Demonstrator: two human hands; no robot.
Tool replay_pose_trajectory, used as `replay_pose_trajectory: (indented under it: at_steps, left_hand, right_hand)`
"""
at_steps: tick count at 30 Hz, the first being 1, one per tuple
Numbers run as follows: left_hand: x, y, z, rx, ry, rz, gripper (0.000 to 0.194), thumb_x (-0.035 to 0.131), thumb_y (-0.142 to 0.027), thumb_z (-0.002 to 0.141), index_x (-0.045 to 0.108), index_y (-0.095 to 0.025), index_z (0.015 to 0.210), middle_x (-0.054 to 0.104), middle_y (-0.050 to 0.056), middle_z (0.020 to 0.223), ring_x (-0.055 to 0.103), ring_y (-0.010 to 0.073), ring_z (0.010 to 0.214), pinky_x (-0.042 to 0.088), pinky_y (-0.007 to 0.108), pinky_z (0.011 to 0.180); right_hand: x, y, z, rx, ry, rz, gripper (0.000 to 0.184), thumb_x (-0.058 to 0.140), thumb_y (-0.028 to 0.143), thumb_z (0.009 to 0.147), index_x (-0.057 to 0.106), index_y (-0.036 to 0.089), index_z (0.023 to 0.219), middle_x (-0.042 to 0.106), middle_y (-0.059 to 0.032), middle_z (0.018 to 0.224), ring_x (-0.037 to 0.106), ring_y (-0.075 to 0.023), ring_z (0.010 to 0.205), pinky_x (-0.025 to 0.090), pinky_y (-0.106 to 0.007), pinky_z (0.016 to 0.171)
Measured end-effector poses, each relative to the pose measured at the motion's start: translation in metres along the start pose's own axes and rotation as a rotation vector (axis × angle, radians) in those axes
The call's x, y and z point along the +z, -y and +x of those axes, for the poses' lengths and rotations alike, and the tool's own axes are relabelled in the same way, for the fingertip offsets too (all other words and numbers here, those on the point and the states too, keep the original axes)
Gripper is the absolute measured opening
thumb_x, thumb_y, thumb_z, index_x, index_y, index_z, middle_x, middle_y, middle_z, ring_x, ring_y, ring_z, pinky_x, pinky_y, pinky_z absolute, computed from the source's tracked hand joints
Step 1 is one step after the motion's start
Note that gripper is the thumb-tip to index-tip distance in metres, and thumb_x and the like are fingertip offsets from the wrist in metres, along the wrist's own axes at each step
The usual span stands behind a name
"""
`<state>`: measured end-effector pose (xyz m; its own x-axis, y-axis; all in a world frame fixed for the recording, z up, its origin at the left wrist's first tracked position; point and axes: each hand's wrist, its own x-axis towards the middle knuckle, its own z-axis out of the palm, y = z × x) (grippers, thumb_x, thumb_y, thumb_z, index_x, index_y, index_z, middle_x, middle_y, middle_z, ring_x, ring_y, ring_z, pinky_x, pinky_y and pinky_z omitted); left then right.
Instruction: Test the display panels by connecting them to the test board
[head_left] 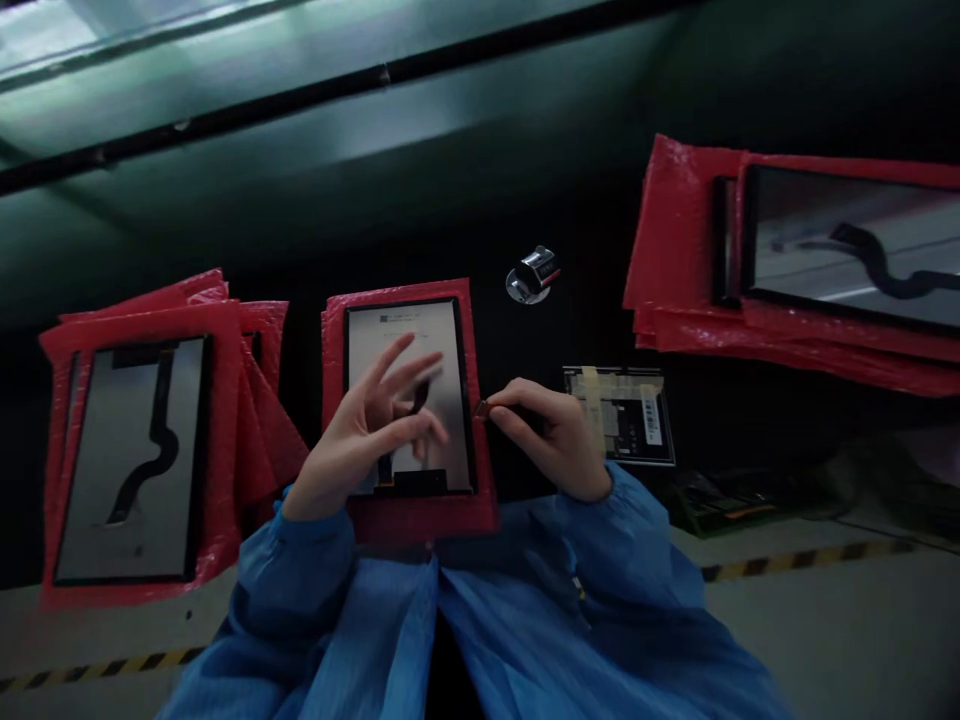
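In the head view, a display panel [442, 350] lies face down on red bubble-wrap bags [420, 515] in front of me. Over it hovers my left hand [367, 425], fingers spread, with nothing visible in its grasp. Part of the panel's black flex cable shows behind those fingers; the rest is hidden. Just off the panel's right edge, my right hand [551, 435] pinches a small flat brownish connector piece [481, 409] between thumb and forefinger. Partly behind that hand sits a flat electronic unit [651, 415] with yellowish tape and a barcode label.
At left, a second panel [146, 430] with a black flex cable rests on red bags [221, 480]. More panels [810, 275] and red bags [682, 230] are stacked at right. A small shiny object [536, 275] stands behind my right hand. Striped tape [810, 560] marks the floor.
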<state>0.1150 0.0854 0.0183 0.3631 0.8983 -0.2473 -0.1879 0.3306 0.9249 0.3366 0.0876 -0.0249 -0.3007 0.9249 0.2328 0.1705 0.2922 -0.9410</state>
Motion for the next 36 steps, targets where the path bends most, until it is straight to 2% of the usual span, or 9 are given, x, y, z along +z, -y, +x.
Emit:
replay_pose_trajectory:
  at_steps: [2, 4, 7, 9, 12, 16, 26, 32, 36]
  left_hand:
    - [0.006, 0.0, -0.003, -0.081, 0.121, -0.045, 0.058, 0.064, -0.027, 0.09, 0.045, -0.03, 0.145, 0.067, 0.01, 0.118, 0.048, 0.0025, 0.045, 0.028, 0.018, 0.038]
    - [0.01, -0.001, -0.003, -0.141, 0.2, -0.117, 0.049, 0.049, -0.047, 0.096, 0.053, -0.024, 0.139, 0.068, 0.007, 0.092, 0.029, 0.0017, 0.039, 0.013, 0.021, 0.036]
    - [0.014, -0.002, -0.002, -0.201, 0.221, -0.147, 0.066, 0.023, -0.058, 0.099, 0.072, -0.016, 0.111, 0.06, 0.005, 0.07, 0.022, 0.0052, 0.04, 0.01, 0.026, 0.04]
    - [0.015, -0.001, 0.0, -0.206, 0.191, -0.095, 0.059, 0.033, -0.053, 0.099, 0.074, -0.015, 0.081, 0.049, 0.002, 0.058, 0.027, 0.0076, 0.044, 0.015, 0.027, 0.042]
    - [0.019, 0.003, 0.003, -0.06, -0.012, 0.136, 0.032, 0.061, -0.038, 0.091, 0.066, -0.018, 0.066, 0.05, 0.0, 0.059, 0.04, 0.0103, 0.052, 0.026, 0.026, 0.047]
    - [0.028, 0.014, 0.009, 0.227, -0.273, 0.558, 0.012, 0.067, -0.025, 0.088, 0.069, -0.019, 0.077, 0.062, -0.002, 0.065, 0.052, 0.0105, 0.056, 0.039, 0.024, 0.053]
    - [0.039, 0.029, 0.015, 0.292, -0.297, 0.754, 0.019, 0.061, -0.032, 0.093, 0.059, -0.02, 0.079, 0.06, -0.002, 0.07, 0.056, 0.0125, 0.062, 0.042, 0.026, 0.058]
    - [0.04, 0.028, 0.015, 0.311, -0.282, 0.686, 0.021, 0.061, -0.03, 0.093, 0.058, -0.02, 0.075, 0.056, -0.003, 0.065, 0.051, 0.0106, 0.058, 0.038, 0.024, 0.055]
    - [0.041, 0.027, 0.015, 0.238, -0.271, 0.549, 0.027, 0.06, -0.033, 0.095, 0.053, -0.02, 0.072, 0.047, -0.006, 0.059, 0.042, 0.0083, 0.052, 0.032, 0.024, 0.05]
  right_hand:
    - [0.002, 0.002, 0.001, 0.01, -0.018, 0.0, 0.011, 0.058, 0.018, 0.093, 0.067, 0.018, 0.087, 0.07, -0.0025, 0.083, 0.063, -0.0145, 0.079, 0.049, -0.028, 0.074]
    - [0.002, 0.004, 0.001, 0.023, -0.03, -0.001, 0.011, 0.058, 0.017, 0.092, 0.067, 0.018, 0.085, 0.07, -0.0025, 0.083, 0.064, -0.0147, 0.079, 0.05, -0.029, 0.074]
    - [0.002, 0.007, 0.001, 0.044, -0.045, -0.014, 0.012, 0.058, 0.018, 0.092, 0.067, 0.018, 0.084, 0.07, -0.0025, 0.082, 0.064, -0.0149, 0.078, 0.05, -0.029, 0.074]
    - [0.001, 0.008, 0.001, 0.052, -0.055, -0.023, 0.012, 0.058, 0.018, 0.091, 0.066, 0.018, 0.082, 0.07, -0.0024, 0.081, 0.064, -0.0149, 0.077, 0.05, -0.029, 0.073]
    - [0.001, 0.01, 0.001, 0.045, -0.06, -0.027, 0.012, 0.059, 0.019, 0.09, 0.066, 0.019, 0.08, 0.069, -0.002, 0.077, 0.063, -0.0151, 0.074, 0.049, -0.03, 0.072]
    - [0.001, 0.011, 0.002, 0.028, -0.056, -0.019, 0.011, 0.061, 0.019, 0.089, 0.066, 0.018, 0.079, 0.068, -0.0019, 0.076, 0.061, -0.0148, 0.073, 0.048, -0.031, 0.072]
    - [0.002, 0.01, 0.002, 0.039, -0.043, 0.009, 0.011, 0.062, 0.018, 0.088, 0.066, 0.018, 0.078, 0.066, -0.0017, 0.074, 0.06, -0.0145, 0.072, 0.047, -0.031, 0.071]
    - [0.001, 0.011, 0.003, 0.054, -0.026, 0.049, 0.011, 0.061, 0.018, 0.088, 0.066, 0.018, 0.078, 0.065, -0.0013, 0.073, 0.059, -0.0137, 0.07, 0.046, -0.029, 0.069]
    - [0.0, 0.012, 0.004, 0.059, -0.029, 0.067, 0.012, 0.062, 0.017, 0.088, 0.066, 0.016, 0.077, 0.064, -0.001, 0.072, 0.058, -0.0127, 0.07, 0.045, -0.027, 0.067]
